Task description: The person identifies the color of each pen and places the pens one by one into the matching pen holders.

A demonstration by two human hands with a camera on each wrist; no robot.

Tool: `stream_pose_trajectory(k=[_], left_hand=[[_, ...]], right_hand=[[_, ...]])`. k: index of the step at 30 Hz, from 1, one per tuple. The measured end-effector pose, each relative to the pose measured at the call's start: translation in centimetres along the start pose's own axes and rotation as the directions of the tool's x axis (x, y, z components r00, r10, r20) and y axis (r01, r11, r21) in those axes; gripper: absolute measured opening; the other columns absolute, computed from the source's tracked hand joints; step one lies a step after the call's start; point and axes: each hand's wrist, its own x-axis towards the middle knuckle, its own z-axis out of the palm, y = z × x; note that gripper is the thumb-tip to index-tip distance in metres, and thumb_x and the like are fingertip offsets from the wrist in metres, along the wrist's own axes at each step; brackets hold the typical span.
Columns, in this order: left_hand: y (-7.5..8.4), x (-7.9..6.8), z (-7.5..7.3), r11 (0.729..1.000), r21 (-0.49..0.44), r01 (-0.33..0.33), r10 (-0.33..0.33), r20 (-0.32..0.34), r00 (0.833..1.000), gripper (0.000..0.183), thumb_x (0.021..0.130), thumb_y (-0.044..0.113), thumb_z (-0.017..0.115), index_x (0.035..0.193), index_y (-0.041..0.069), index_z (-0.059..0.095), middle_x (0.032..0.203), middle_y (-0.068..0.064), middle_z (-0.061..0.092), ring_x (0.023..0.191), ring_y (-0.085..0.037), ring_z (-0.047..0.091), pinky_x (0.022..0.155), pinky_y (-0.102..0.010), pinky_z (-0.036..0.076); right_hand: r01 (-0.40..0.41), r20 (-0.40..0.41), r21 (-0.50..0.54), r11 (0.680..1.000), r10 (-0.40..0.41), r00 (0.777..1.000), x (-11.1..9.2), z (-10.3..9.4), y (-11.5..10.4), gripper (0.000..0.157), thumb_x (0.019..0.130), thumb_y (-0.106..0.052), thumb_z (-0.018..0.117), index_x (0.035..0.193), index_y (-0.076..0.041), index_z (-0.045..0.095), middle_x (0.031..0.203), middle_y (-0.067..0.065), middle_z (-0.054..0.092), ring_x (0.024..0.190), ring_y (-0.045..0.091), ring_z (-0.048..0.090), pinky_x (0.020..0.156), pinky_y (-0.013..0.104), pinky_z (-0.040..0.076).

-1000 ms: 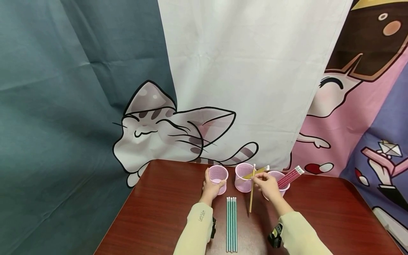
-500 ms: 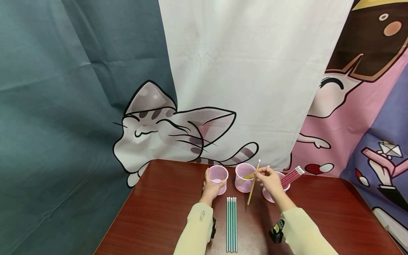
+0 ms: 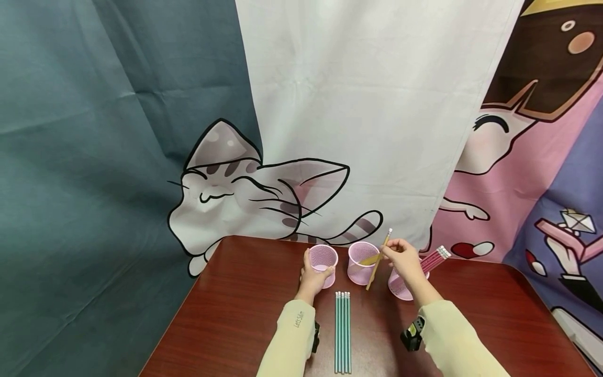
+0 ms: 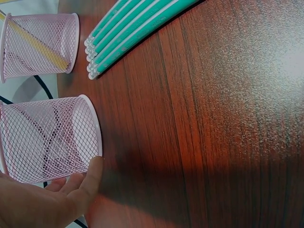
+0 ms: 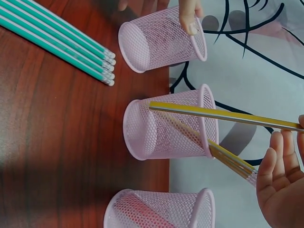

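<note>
Three pink mesh pencil cups stand in a row at the table's far side. My left hand holds the left cup, thumb on one side and fingers on the other. My right hand pinches a yellow pencil near its eraser end. That pencil slants down in front of the middle cup, outside it, as the right wrist view shows. Other yellow pencils lean in the middle cup. Magenta pencils lean in the right cup, partly hidden by my right hand.
Several teal pencils lie side by side on the reddish-brown table, erasers toward the cups. A cloth with a cartoon cat hangs right behind the table's far edge.
My right hand has moved up and to the right, lifting the yellow pencil and tilting it more. My left hand stays on the left cup.
</note>
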Motion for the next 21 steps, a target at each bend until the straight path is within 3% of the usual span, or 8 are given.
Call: stream_pose_trajectory(k=[21], left_hand=[[0.0, 0.0, 0.0, 1.000, -0.003, 0.006, -0.006, -0.014, 1.000, 0.095, 0.068, 0.026, 0.082, 0.144, 0.023, 0.024, 0.129, -0.031, 0.038, 0.114, -0.050, 0.038, 0.092, -0.059, 0.033]], right_hand=[[0.035, -0.074, 0.053, 0.998, -0.031, 0.997, 0.7, -0.3, -2.3, 0.013, 0.085, -0.003, 0.062, 0.087, 0.001, 0.049, 0.067, -0.007, 0.052, 0.059, 0.005, 0.057, 0.049, 0.019, 0.047]])
